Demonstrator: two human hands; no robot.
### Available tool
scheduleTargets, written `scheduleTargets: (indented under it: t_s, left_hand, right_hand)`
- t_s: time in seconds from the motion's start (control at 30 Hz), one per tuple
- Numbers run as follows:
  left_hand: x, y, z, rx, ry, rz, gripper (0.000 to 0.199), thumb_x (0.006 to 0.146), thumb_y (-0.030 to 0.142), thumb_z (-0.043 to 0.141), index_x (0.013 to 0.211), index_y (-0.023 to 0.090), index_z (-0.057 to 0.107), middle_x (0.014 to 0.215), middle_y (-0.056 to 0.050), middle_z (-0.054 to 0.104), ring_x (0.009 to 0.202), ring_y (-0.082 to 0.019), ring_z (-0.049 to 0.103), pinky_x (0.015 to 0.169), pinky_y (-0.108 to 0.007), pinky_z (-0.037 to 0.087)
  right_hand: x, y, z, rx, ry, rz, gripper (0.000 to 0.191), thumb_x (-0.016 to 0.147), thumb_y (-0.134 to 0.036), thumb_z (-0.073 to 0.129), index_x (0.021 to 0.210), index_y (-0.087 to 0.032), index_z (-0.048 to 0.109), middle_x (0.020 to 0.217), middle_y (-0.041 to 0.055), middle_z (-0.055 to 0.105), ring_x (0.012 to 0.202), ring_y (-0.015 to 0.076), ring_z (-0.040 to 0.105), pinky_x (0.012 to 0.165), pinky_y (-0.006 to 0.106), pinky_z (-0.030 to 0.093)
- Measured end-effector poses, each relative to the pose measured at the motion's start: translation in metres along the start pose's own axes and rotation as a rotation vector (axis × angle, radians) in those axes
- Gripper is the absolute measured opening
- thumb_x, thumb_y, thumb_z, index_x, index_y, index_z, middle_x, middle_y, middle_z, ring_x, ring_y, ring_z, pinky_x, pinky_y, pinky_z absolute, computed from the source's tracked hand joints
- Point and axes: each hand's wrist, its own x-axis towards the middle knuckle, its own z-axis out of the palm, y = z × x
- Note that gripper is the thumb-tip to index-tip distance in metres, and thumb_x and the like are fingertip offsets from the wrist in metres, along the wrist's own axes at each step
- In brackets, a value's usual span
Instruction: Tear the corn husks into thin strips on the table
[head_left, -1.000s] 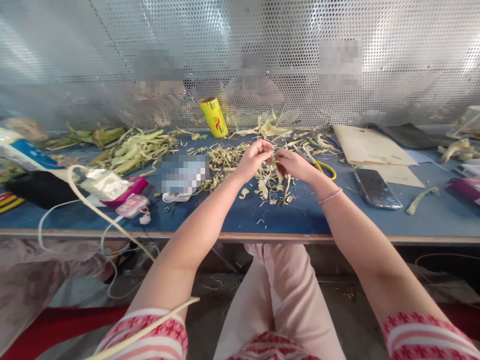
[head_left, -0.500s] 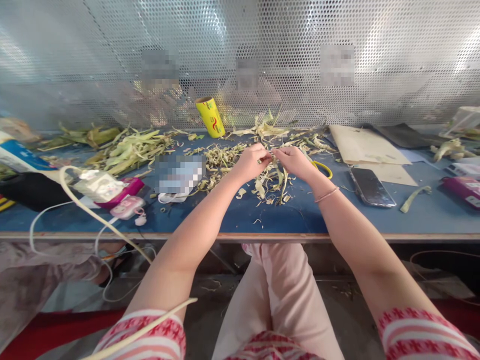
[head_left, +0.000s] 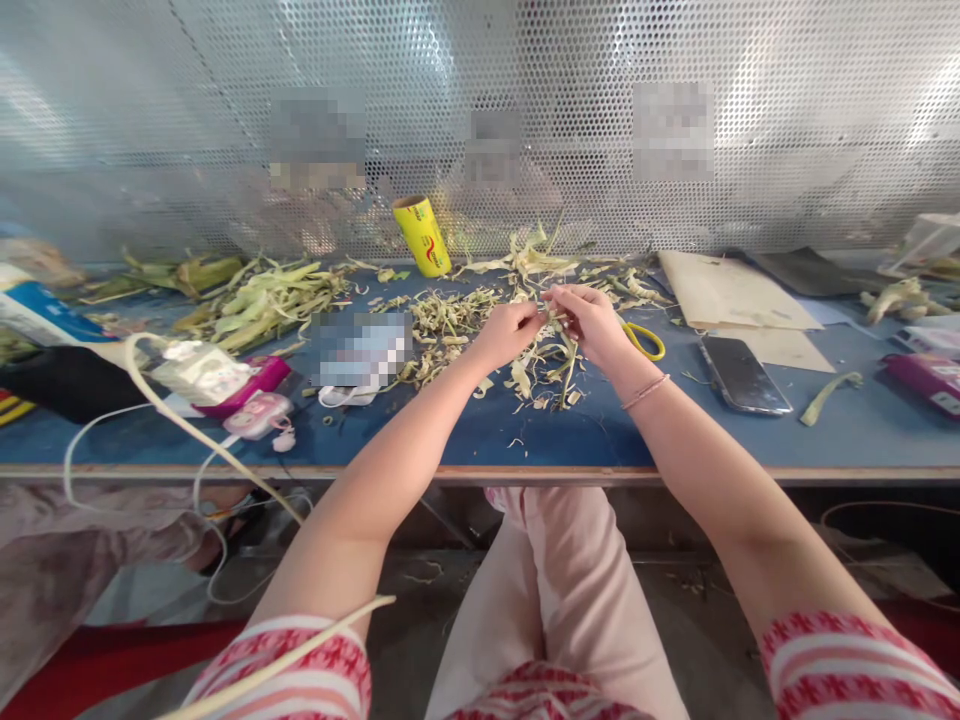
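Note:
My left hand [head_left: 510, 335] is closed in a pinch above the middle of the blue table. Close beside it, my right hand [head_left: 592, 322] has its fingers curled, and the fingertips of both hands nearly meet. Between them is a small pale-green piece of dried plant [head_left: 556, 313], largely covered by the fingers. Under and in front of the hands lie loose dry plant scraps [head_left: 536, 380]. A heap of short shredded bits [head_left: 450, 312] is to the left of my left hand. Yellow-handled scissors [head_left: 646, 342], their blades hidden, lie just right of my right hand.
A bundle of long plant strips [head_left: 274, 300] lies left. A yellow tube [head_left: 422, 237] leans near the perforated metal panel [head_left: 570, 120]. A phone [head_left: 742, 374] and cardboard [head_left: 731, 290] are right. Cables [head_left: 217, 455] hang over the table edge at left, near another person's leg.
My right hand has turned, its fingers lifting and curling so that the pale plant piece shows more. My left hand has shifted slightly and its fingers have drawn closer together.

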Motion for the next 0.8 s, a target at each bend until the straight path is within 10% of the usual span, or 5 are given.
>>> scheduleTargets:
  t_s: [0.3, 0.8]
  left_hand:
    - [0.002, -0.001, -0.002, -0.295, -0.080, -0.159, 0.036, 0.087, 0.031, 0.050, 0.057, 0.021, 0.033, 0.051, 0.006, 0.030, 0.047, -0.009, 0.028, 0.051, -0.026, 0.023]
    - [-0.002, 0.020, 0.002, -0.092, -0.334, -0.181, 0.029, 0.084, 0.012, 0.042, 0.056, 0.019, 0.037, 0.051, 0.004, 0.040, 0.048, -0.008, 0.036, 0.052, -0.027, 0.027]
  right_hand:
    - [0.001, 0.000, 0.004, 0.064, -0.017, 0.016, 0.041, 0.084, -0.060, 0.056, 0.072, -0.021, 0.048, 0.058, -0.0054, 0.039, 0.044, 0.0058, 0.029, 0.041, 0.023, 0.020]
    - [0.001, 0.007, 0.002, 0.102, -0.037, -0.007, 0.042, 0.072, -0.061, 0.069, 0.068, -0.021, 0.055, 0.050, -0.0079, 0.025, 0.042, 0.0062, 0.022, 0.040, 0.025, 0.016]
